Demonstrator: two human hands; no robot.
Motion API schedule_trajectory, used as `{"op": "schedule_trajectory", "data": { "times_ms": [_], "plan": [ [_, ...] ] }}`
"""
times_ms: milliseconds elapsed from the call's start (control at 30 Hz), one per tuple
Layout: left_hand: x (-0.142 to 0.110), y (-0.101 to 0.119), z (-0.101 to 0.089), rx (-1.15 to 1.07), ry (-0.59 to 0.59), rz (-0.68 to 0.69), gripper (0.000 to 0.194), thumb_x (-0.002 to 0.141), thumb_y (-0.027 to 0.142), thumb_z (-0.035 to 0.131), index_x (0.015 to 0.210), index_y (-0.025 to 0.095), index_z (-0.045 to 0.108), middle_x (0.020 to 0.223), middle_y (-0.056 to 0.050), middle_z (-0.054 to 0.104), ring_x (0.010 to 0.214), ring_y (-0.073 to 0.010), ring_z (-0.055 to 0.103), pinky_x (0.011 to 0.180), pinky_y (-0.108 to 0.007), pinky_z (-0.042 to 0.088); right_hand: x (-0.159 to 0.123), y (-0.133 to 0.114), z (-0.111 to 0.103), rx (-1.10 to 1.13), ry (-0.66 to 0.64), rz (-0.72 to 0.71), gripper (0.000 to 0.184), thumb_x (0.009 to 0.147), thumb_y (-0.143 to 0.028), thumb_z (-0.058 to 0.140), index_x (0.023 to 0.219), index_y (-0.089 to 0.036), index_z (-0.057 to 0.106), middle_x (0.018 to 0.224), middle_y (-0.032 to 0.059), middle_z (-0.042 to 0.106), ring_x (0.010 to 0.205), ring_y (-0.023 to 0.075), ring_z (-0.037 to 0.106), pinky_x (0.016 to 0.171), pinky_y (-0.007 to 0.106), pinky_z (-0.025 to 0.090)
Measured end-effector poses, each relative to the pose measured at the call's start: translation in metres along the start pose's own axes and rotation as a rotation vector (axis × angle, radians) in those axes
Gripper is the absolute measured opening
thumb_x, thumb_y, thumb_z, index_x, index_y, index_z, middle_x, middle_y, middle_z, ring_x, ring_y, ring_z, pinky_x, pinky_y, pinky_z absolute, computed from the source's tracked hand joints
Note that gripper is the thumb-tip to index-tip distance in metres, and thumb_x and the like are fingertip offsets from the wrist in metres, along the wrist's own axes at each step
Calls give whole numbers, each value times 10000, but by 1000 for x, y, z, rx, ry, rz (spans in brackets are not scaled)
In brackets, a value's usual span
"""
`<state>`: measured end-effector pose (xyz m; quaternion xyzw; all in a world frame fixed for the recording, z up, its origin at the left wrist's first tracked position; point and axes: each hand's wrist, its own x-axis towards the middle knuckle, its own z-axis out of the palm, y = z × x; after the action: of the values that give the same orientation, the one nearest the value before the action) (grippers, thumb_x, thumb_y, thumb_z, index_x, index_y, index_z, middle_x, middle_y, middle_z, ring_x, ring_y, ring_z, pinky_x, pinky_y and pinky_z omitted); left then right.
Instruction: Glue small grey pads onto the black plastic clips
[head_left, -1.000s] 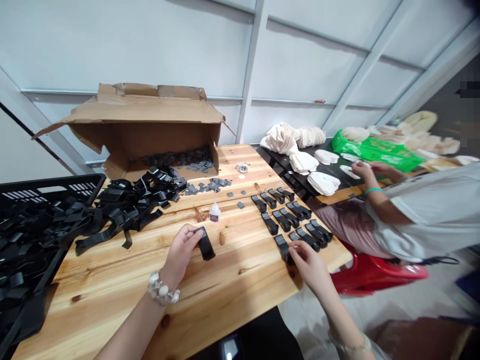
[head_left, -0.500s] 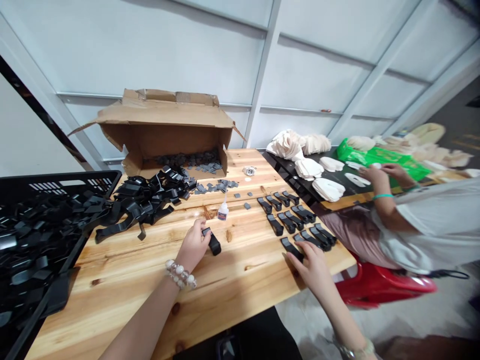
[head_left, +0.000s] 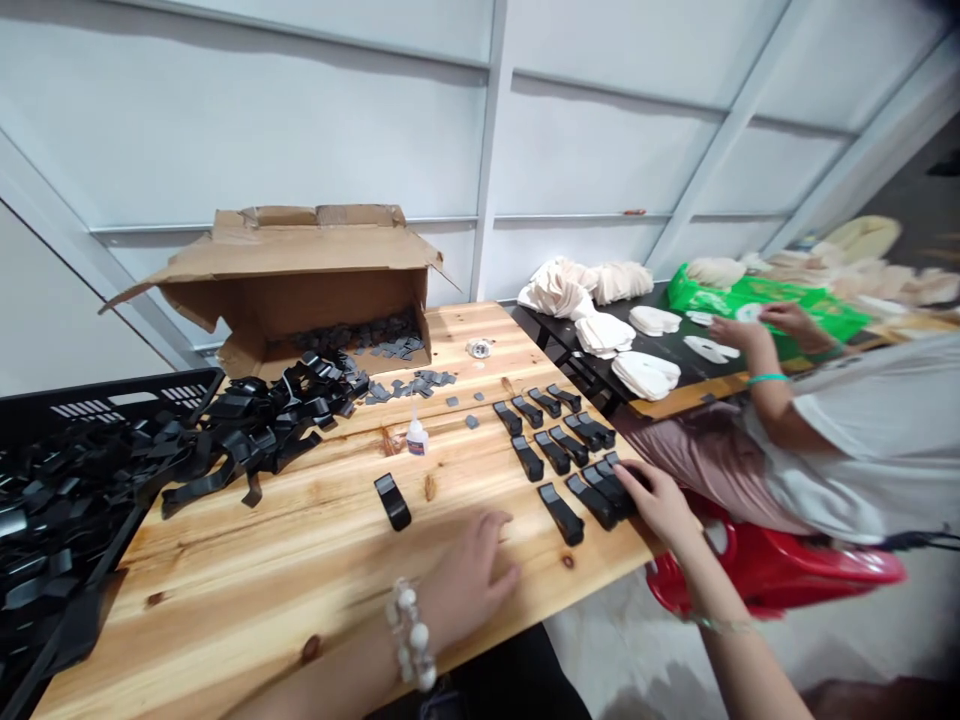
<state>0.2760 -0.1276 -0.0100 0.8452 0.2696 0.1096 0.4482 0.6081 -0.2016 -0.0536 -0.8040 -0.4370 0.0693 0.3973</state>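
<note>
My left hand [head_left: 471,572] is over the wooden table, slightly blurred, its fingers apart and nothing in them. Ahead of it lies a single black curved plastic piece [head_left: 393,502] with a grey patch at one end. My right hand [head_left: 664,508] has its thumb and fingers closed around the right end of the nearest row, on a black curved piece [head_left: 619,474] that they partly cover. Several like pieces [head_left: 553,452] lie in rows to its left and behind. A small white glue bottle [head_left: 417,438] stands upright near the table's middle.
A cardboard box [head_left: 315,255] opens toward me, with grey squares [head_left: 412,385] spilling out. Black pieces are heaped [head_left: 262,425] beside a full black crate [head_left: 202,385]. A small tape roll [head_left: 478,348] lies behind. At right, a co-worker [head_left: 862,430] sits by white cloth pieces [head_left: 646,374].
My left hand has let go of the single black piece and moved right and toward me. My right hand has shifted from the front row's left end to its right end.
</note>
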Motion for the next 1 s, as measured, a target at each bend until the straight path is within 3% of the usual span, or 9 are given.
{"op": "schedule_trajectory", "data": {
  "times_ms": [100,200,300,400,567,667,767,867,1000],
  "plan": [
    [30,20,32,-280,3,-190,543,839,320,535,1324,143,365,1195,-153,519,970,-215,589,922,-410,457,-19,-14,18,18,20,-16,427,769,-538,554,915,-147,643,995,147,680,988,303,604,961,487,416],
    [58,33,53,-613,24,-239,602,807,189,539,1353,121,295,1110,-144,553,830,-169,608,835,-360,495,-40,-29,32,49,28,-22,416,788,-521,548,966,-153,626,1038,136,649,1031,287,577,981,479,405],
    [67,36,62,-743,87,-266,524,783,154,546,1286,133,399,1123,-139,538,724,-141,590,767,-362,523,-60,-46,39,67,34,-17,391,811,-479,542,1030,-160,601,1092,129,611,1082,269,550,988,459,411],
    [61,36,64,-814,115,-291,431,797,165,527,1222,143,460,1193,-156,512,903,-202,611,741,-350,551,-77,-64,44,128,58,-14,353,828,-428,542,1074,-178,582,1099,114,613,1071,254,559,971,461,428],
    [36,39,70,-833,334,-228,322,809,175,564,1131,164,551,1206,-107,583,1141,-221,540,1031,-383,411,-104,-93,58,310,87,-43,232,857,-366,528,955,-184,633,1142,125,609,1113,254,556,985,476,424],
    [11,32,65,-882,384,-214,350,817,195,579,1165,169,554,1242,-111,582,1168,-231,533,1064,-400,377,-124,-112,68,392,79,-59,174,865,-319,543,955,-195,626,1162,122,601,1126,256,553,979,488,428],
    [-33,14,45,-935,413,-177,388,818,255,618,1198,202,561,1291,-100,558,1183,-241,530,1048,-397,396,-149,-139,76,419,-11,-235,174,876,-237,533,1037,-232,598,1250,104,549,1192,244,512,979,458,442],
    [-96,-4,15,-1069,547,-238,383,768,284,682,1140,224,614,1238,-72,606,1143,-233,563,1007,-365,433,-173,-179,88,470,-296,-480,318,879,-182,509,1180,-285,535,1361,85,461,1254,224,466,980,407,468],
    [-201,-19,-11,-1174,987,-471,367,662,330,755,1008,241,674,1139,-34,666,1095,-232,599,940,-314,494,-207,-249,117,537,-729,-845,406,894,-163,457,1289,-257,468,1408,92,431,1357,202,343,1096,407,370]
  ]
}}
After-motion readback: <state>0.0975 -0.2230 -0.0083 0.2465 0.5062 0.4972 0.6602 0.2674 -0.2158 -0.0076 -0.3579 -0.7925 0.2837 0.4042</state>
